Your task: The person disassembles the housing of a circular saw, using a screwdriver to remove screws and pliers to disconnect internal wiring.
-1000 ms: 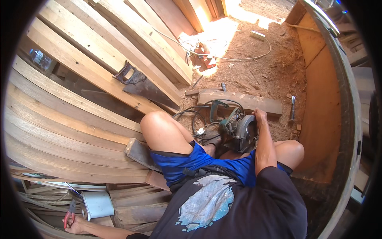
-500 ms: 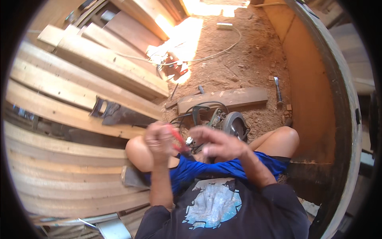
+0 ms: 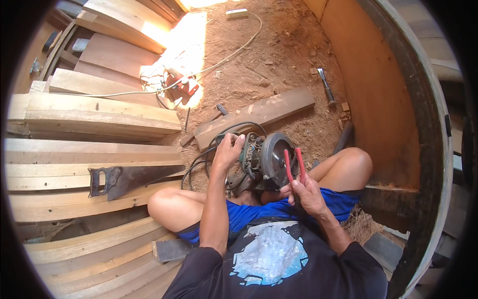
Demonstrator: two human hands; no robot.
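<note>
A circular saw point(image 3: 264, 159) with a round grey blade guard lies on the ground between my knees. My left hand point(image 3: 228, 149) grips its body at the left side, by the black cable. My right hand point(image 3: 304, 192) holds red-handled pliers point(image 3: 294, 167) by the jaw end, the handles pointing up and apart, right beside the saw's guard. I sit with bare knees apart, in blue shorts and a dark shirt.
A hand saw point(image 3: 124, 178) lies on stacked planks point(image 3: 89, 119) at my left. A short board point(image 3: 259, 115) lies on the sawdust floor beyond the circular saw. A chisel point(image 3: 326, 85) lies near the curved wooden wall point(image 3: 383, 99). A white cable point(image 3: 219, 62) crosses the floor.
A second ago my right hand rested on the saw and my left reached back for the pliers. The hands then met in front. Now the right holds the pliers and the left grips the saw.
</note>
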